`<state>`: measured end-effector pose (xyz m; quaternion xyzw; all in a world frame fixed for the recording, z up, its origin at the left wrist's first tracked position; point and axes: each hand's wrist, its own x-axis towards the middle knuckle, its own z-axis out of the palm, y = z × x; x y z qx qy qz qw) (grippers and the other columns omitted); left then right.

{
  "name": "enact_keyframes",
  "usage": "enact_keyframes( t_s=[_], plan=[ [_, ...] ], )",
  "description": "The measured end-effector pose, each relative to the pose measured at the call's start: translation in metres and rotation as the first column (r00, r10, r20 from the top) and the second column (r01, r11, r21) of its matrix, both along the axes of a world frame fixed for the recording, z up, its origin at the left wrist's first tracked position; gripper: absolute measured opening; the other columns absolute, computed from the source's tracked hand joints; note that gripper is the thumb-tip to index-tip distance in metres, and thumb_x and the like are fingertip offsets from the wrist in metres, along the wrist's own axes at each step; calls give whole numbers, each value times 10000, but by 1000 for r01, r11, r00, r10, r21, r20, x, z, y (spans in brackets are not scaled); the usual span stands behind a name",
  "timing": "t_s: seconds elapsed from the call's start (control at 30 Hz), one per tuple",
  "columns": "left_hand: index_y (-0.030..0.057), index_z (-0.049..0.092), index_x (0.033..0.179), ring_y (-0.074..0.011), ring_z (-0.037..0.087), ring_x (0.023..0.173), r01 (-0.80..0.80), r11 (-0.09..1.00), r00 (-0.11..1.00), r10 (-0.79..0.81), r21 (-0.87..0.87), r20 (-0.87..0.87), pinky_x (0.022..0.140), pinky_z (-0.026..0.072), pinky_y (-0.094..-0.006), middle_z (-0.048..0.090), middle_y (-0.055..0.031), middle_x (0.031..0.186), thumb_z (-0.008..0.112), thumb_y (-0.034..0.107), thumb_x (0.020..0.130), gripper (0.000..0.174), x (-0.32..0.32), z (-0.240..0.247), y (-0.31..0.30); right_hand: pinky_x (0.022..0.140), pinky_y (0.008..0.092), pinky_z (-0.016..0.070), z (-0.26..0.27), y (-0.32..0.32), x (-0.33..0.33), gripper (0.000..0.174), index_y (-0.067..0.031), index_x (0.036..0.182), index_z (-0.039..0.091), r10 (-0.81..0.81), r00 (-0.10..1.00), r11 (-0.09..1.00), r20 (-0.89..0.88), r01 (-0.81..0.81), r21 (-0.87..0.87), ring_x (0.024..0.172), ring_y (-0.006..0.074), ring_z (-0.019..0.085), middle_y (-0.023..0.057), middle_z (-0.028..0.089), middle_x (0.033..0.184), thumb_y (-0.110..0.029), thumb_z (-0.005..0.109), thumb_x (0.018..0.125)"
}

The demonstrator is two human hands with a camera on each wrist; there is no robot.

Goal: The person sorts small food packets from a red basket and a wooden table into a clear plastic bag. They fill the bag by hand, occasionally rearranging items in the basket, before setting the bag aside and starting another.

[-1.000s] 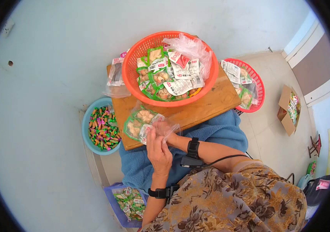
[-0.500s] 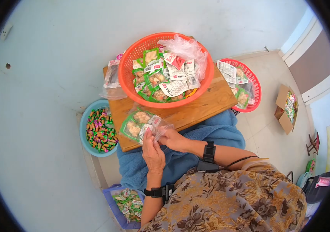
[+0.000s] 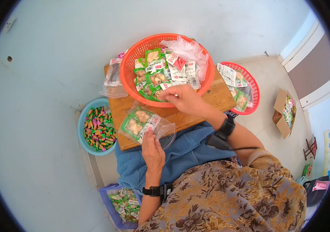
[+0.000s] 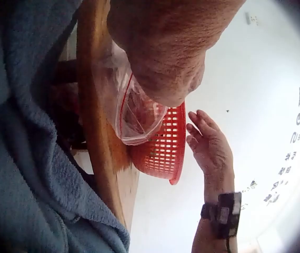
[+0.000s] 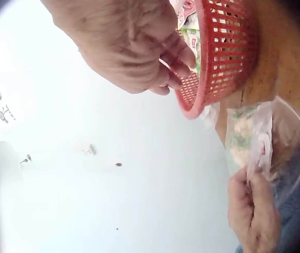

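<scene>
My left hand (image 3: 153, 154) pinches the lower edge of a clear zip bag (image 3: 166, 132) between thumb and fingers. Inside the bag lie green-edged snack packets (image 3: 136, 125) with pale, lumpy pieces showing. Its open end spreads toward the right, as the right wrist view also shows. My right hand (image 3: 188, 101) is over the near rim of the red plastic basket (image 3: 127, 77), fingers loosely bent and holding nothing. Small green packets (image 3: 158, 78) and white packets (image 3: 178, 73) fill that basket, the nearest ones partly hidden behind the right hand.
The basket stands on a wooden tabletop (image 3: 221, 96), with crumpled plastic bags (image 3: 192, 52) at its back right. A filled bag (image 3: 112, 79) lies at left. Around stand a blue basin (image 3: 80, 131) of wrapped sweets, a purple bin (image 3: 109, 205), another red basket (image 3: 255, 92) and a cardboard box (image 3: 280, 104).
My right hand has let go of the zip bag and moved up and forward to the basket's near rim. My left hand keeps its pinch on the bag.
</scene>
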<state>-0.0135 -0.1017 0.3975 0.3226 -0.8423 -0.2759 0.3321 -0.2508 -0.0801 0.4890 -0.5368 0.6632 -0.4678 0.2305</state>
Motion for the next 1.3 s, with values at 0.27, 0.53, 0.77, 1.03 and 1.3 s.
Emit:
enact_keyframes(
  t_s=[0.27, 0.53, 0.77, 1.03, 1.3],
  plan=[
    [-22, 579, 1035, -441, 542, 1221, 30, 999, 999, -29, -14, 24, 1038, 427, -503, 611, -254, 1215, 545, -5, 906, 135, -1, 2, 5, 879, 409, 524, -24, -50, -35, 312, -53, 1155, 676, 255, 927, 905, -275, -129, 407, 978, 309, 683, 165, 711, 1049, -84, 657, 845],
    [-24, 580, 1018, -449, 543, 1218, 43, 999, 999, -42, -29, 13, 1038, 427, -509, 613, -251, 1214, 555, -19, 886, 134, 0, 1, 5, 931, 455, 505, -29, -54, -47, 530, -116, 1220, 609, 380, 732, 795, -566, 54, 604, 1093, 341, 599, 92, 611, 1203, -145, 768, 715],
    [-12, 587, 998, -421, 574, 1183, 28, 998, 999, -26, -59, 33, 1026, 445, -476, 625, -233, 1190, 581, -22, 870, 128, -1, 6, 9, 903, 440, 511, -38, -55, -39, 469, -84, 1185, 634, 279, 658, 918, -700, 30, 395, 1057, 320, 598, 107, 622, 1155, -220, 736, 748],
    [-4, 594, 988, -432, 560, 1193, 52, 997, 998, -51, -55, 26, 1034, 434, -482, 613, -242, 1210, 601, -31, 845, 146, -2, 10, 11, 809, 454, 518, -45, -58, -47, 292, -31, 1034, 671, -42, 892, 997, -450, 66, 39, 902, 373, 637, 220, 665, 913, -277, 571, 913],
    [0, 598, 986, -425, 570, 1159, 60, 994, 998, -57, -88, 34, 1020, 437, -483, 614, -235, 1197, 625, -28, 826, 166, -5, 11, 11, 744, 247, 537, -21, -34, -50, 342, 25, 1188, 617, -43, 753, 993, 657, 106, -57, 877, 77, 643, 30, 681, 1033, -256, 479, 1050]
  ],
)
